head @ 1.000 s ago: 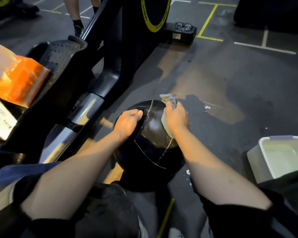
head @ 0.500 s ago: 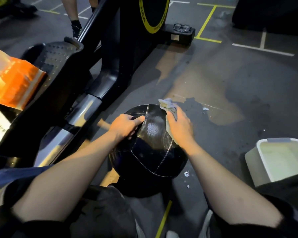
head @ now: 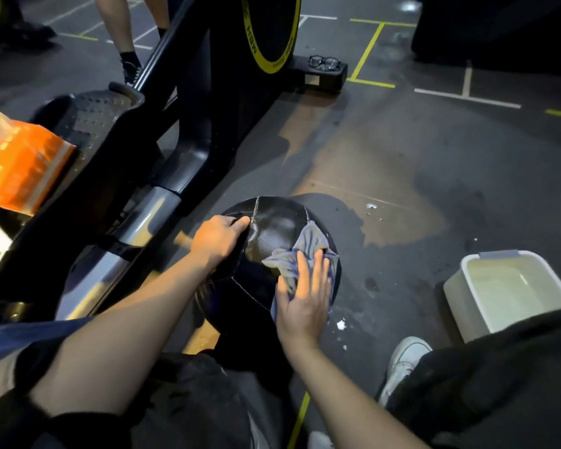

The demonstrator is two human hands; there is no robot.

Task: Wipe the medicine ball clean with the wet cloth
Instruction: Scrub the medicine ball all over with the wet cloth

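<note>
The right hand [head: 305, 294] lies flat on the one wet cloth [head: 297, 259], fingers straight and spread, palm pressing the bluish-grey fabric against the near right side of the medicine ball [head: 274, 228]; the cloth bunches up past the fingertips and hangs down under the palm. The left hand [head: 219, 239] grips the ball's upper left side, fingers curled over a seam, thumb pointing along the stitching; so the ball sits between the two hands, the left hand higher and farther, the right hand lower and nearer. There is one ball, black with pale stitched seams, its top panel shining wet; it rests on the dark floor [head: 402, 150] just in front of the person's knees.

Outward from the ball: a wet patch spreads over the floor to the right and beyond it, with a few small white flecks near it; one white tub [head: 467, 296] stands to the right, well apart from the ball; one white shoe [head: 404, 358] shows just below the tub. To the left runs the black frame of an exercise machine [head: 188, 102] with a yellow-rimmed wheel; one pair of glasses [head: 324, 63] lies on its base; one orange packet [head: 20, 163] sits at the far left edge; another person's legs stand at the top.
</note>
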